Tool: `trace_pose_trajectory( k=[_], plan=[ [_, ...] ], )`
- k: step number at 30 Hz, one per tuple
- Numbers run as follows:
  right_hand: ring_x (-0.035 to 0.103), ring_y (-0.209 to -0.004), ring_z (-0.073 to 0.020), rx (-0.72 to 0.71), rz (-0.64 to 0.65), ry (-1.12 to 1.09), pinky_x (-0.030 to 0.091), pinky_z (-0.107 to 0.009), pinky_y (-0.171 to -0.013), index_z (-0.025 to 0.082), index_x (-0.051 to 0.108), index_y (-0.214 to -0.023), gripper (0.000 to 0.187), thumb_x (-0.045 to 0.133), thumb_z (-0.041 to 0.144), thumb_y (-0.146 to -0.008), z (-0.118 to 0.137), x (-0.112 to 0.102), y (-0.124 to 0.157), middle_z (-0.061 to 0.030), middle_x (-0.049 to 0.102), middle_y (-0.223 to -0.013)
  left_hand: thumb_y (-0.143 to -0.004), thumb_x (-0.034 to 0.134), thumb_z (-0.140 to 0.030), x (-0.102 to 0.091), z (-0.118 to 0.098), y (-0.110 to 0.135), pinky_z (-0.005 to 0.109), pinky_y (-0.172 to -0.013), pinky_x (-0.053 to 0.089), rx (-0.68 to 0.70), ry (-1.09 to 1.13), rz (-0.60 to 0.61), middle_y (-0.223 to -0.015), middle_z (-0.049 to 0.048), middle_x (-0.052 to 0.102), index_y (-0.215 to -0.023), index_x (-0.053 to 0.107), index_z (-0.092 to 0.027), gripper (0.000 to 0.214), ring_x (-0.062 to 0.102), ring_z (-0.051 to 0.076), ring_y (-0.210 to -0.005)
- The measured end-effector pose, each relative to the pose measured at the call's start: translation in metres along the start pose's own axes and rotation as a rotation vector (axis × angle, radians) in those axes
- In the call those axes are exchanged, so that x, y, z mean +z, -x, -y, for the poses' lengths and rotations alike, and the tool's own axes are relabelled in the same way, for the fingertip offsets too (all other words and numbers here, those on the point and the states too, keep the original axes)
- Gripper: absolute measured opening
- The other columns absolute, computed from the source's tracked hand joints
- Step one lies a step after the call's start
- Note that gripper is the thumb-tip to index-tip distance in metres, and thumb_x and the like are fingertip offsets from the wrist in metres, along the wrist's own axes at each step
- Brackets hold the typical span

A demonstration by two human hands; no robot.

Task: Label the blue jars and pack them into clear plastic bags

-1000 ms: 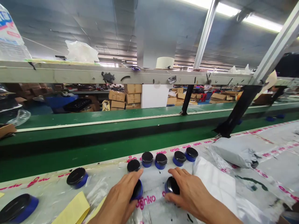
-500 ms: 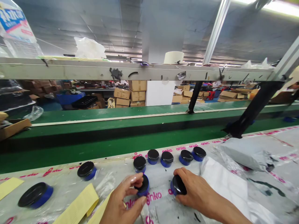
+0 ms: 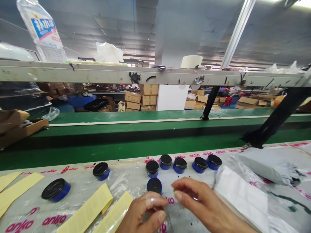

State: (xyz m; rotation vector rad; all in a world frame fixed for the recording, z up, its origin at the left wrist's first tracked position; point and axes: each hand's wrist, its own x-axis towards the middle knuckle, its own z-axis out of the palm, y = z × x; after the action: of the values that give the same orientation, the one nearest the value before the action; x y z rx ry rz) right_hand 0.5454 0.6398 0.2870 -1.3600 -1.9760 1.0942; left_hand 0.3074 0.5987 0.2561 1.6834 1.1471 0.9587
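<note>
My left hand (image 3: 144, 212) is at the bottom middle, its thumb and bent forefinger apart with nothing seen held between them. Just beyond its fingers lies a round, low black-topped piece with a blue side (image 3: 154, 185). My right hand (image 3: 205, 205) hovers to the right, thumb and forefinger loosely spread and pointing left. A small glint shows under its forefinger; what lies beneath the palm is hidden. Several matching round pieces (image 3: 180, 165) sit in a loose row beyond the hands. Two more, one nearer (image 3: 55, 190) and one farther (image 3: 101, 171), lie at left.
Yellow paper strips (image 3: 85, 210) lie at left on the plastic-covered table. White sheeting (image 3: 243, 191) and a grey plastic bag (image 3: 267, 165) are at right. Behind runs a green conveyor (image 3: 136, 147), below a shelf rail (image 3: 97, 73) with a bottle (image 3: 46, 32). Black posts (image 3: 279, 119) stand at right.
My right hand has loosened from the round piece it was gripping, which is now out of sight. My left hand has drawn back from the nearby piece. The view has turned slightly left.
</note>
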Motion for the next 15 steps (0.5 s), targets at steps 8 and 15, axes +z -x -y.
trace_pose_trajectory(
  k=[8, 15],
  plan=[
    [0.051, -0.07, -0.0143, 0.059, 0.231, -0.441, 0.038, -0.027, -0.066, 0.016, 0.07, -0.084, 0.019, 0.069, 0.034, -0.079, 0.015, 0.03, -0.02, -0.0011, 0.065, -0.077, -0.093, 0.062, -0.029, -0.01, -0.012, -0.005, 0.024, -0.092, 0.047, 0.102, -0.076, 0.259, -0.115, 0.0011, 0.07, -0.121, 0.071, -0.034, 0.029, 0.065, 0.018, -0.103],
    [0.045, -0.066, -0.0128, 0.097, 0.236, -0.392, 0.033, -0.026, -0.062, 0.017, 0.063, -0.074, 0.008, 0.061, 0.024, -0.073, 0.02, 0.035, -0.022, 0.0026, 0.056, -0.067, -0.1, 0.051, -0.035, -0.009, -0.009, 0.001, 0.024, -0.094, 0.044, 0.117, -0.066, 0.254, -0.117, 0.0013, 0.067, -0.121, 0.069, -0.034, 0.028, 0.063, 0.018, -0.106]
  ],
)
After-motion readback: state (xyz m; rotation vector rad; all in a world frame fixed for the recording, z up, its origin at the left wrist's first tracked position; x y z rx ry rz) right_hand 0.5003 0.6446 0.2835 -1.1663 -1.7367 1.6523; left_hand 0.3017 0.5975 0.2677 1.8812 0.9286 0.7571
